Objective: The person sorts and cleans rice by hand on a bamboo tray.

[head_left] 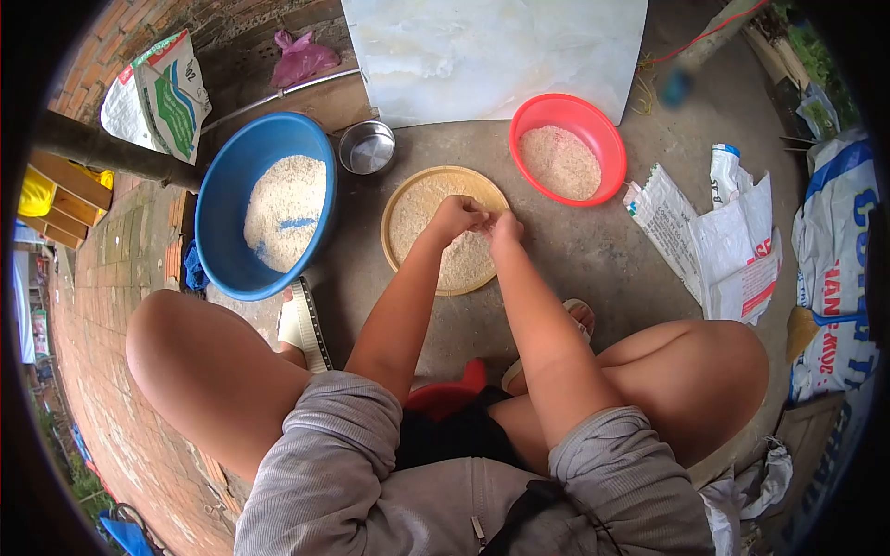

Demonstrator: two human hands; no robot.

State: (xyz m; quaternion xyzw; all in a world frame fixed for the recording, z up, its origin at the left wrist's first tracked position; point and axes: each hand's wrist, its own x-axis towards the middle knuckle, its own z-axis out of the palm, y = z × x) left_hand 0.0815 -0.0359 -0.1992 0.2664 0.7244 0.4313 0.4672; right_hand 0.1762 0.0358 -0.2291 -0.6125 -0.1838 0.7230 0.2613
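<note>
A round, shallow woven tray (pixel 445 170) lies on the ground in front of me, with pale grain (pixel 417 206), which looks like rice, spread across it. Above the tray's right half, my left hand (pixel 457 216) has its fingers pinched together. My right hand (pixel 505 229) is close beside it over the rim, its fingers also closed. The fingertips of both hands meet or nearly meet; whatever is between them is too small to make out. To the left stands a big blue basin (pixel 215 199) with more grain, and a red basin (pixel 612 139) at upper right holds some too.
A metal bowl (pixel 367 148) sits between the blue basin and the tray. Behind leans a pale marbled panel (pixel 491 56). White sacks (pixel 732 241) lie at right, near a large printed sack (pixel 839 269). My feet flank the tray's near side.
</note>
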